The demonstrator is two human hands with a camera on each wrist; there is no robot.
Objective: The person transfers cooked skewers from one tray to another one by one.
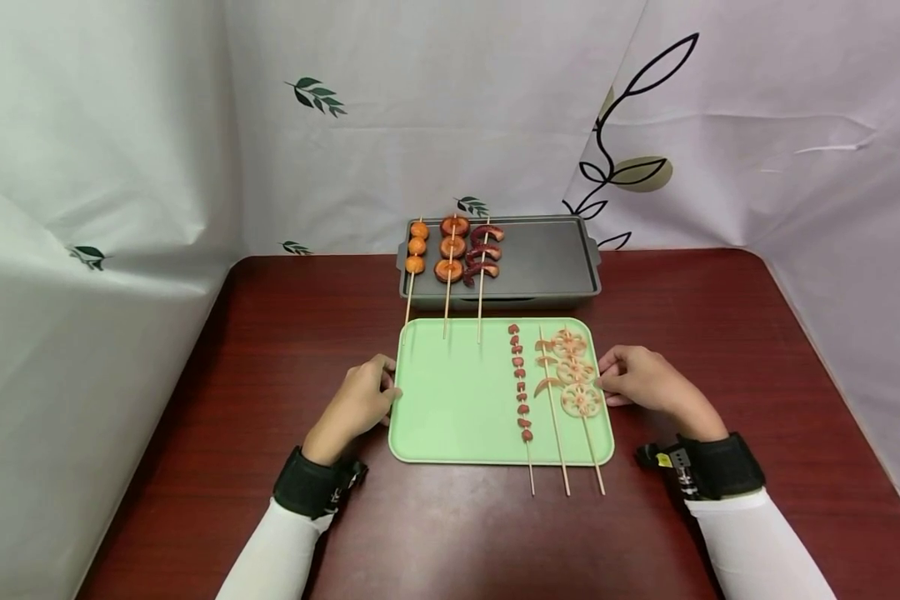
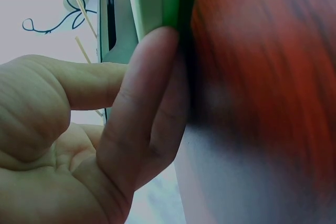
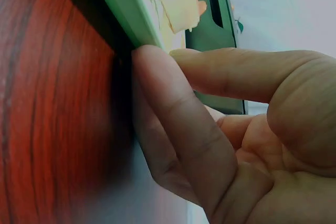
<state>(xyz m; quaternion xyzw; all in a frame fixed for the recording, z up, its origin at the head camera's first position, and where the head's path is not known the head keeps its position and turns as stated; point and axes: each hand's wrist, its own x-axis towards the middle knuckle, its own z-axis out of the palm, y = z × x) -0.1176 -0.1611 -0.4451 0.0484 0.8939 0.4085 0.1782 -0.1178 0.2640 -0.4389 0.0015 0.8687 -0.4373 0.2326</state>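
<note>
Green tray [image 1: 457,400] at the desk's [image 1: 270,350] near centre, pinched at opposite edges by left hand [image 1: 356,400] and right hand [image 1: 641,382] for balance; three skewers [image 1: 551,392] lie at its right.

Head view was evenly lit and sharp, edges slightly warped. Both wrist views were way too close, blurry, and colors looked oversaturated.

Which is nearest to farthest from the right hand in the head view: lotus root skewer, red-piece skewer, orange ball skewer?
From the right hand:
1. lotus root skewer, right side of the green tray, beside the fingers.
2. red-piece skewer, tray middle.
3. orange ball skewer, far left on the grill pan.
</note>
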